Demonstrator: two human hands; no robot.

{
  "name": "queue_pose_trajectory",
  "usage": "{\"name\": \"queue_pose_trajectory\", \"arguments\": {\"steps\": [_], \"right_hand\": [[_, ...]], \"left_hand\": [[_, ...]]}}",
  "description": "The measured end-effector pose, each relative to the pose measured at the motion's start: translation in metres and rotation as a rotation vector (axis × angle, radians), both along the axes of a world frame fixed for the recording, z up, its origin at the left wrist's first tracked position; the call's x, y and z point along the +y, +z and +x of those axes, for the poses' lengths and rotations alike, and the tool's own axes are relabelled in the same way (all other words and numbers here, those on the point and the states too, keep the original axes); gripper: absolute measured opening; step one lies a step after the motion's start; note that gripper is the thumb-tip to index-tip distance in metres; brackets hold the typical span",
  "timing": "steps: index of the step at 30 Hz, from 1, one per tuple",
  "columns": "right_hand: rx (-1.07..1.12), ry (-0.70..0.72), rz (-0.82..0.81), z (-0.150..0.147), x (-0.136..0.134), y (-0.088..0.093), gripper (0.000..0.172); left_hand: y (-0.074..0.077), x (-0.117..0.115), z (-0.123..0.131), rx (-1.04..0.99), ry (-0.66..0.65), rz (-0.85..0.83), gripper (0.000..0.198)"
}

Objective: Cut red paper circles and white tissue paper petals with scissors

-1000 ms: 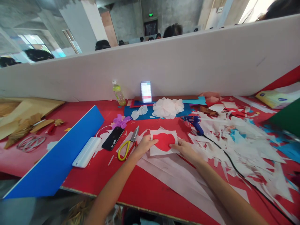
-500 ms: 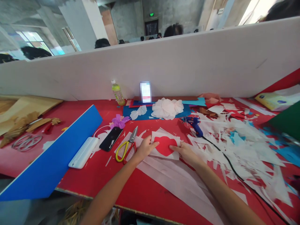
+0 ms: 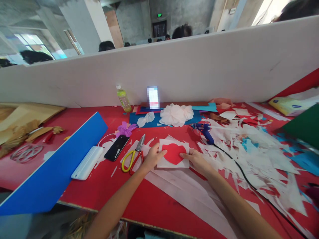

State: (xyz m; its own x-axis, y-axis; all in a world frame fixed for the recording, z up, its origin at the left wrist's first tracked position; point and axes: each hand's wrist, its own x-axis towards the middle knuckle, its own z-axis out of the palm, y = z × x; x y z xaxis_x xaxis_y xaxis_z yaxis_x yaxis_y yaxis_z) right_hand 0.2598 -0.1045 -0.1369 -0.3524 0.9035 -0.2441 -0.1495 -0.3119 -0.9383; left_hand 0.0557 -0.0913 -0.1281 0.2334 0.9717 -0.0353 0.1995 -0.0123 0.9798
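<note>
A white paper square with a red rounded shape (image 3: 173,153) lies flat on the red table (image 3: 154,202). My left hand (image 3: 152,157) presses its left edge with thumb and fingers closed on the paper. My right hand (image 3: 196,160) holds the right edge the same way. Yellow-handled scissors (image 3: 133,155) lie just left of my left hand, blades pointing away from me.
A black phone (image 3: 116,147) and a white power bank (image 3: 86,162) lie left of the scissors, beside a blue board (image 3: 52,172). A blue glue gun (image 3: 205,131) with a black cord, white paper flowers (image 3: 176,115), a bottle (image 3: 123,98) and several paper scraps (image 3: 256,149) surround the spot. A white partition (image 3: 174,69) closes the back.
Both hands stay on the paper's edges; the paper has been turned slightly and now lies squarer to me. The view has shifted a little.
</note>
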Motion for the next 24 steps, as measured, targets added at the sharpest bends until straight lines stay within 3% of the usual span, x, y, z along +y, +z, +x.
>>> {"name": "queue_pose_trajectory", "arguments": {"steps": [6,11,16,21,24], "right_hand": [[-0.039,-0.004,0.015,0.001,-0.001,0.004,0.021],[-0.05,-0.025,-0.013,0.001,-0.001,0.009,0.026],[-0.217,-0.089,0.093,0.005,0.003,-0.006,0.028],[-0.33,-0.227,0.245,0.009,0.008,-0.021,0.028],[-0.354,-0.203,0.226,0.01,0.008,-0.021,0.029]], "left_hand": [[-0.005,0.001,0.001,0.003,0.032,0.031,0.024],[0.001,-0.001,0.001,-0.023,0.02,0.012,0.028],[0.004,-0.001,0.0,-0.022,0.025,0.017,0.036],[-0.001,0.004,-0.002,-0.027,0.032,0.024,0.025],[-0.001,0.006,-0.002,-0.084,0.033,0.037,0.02]]}}
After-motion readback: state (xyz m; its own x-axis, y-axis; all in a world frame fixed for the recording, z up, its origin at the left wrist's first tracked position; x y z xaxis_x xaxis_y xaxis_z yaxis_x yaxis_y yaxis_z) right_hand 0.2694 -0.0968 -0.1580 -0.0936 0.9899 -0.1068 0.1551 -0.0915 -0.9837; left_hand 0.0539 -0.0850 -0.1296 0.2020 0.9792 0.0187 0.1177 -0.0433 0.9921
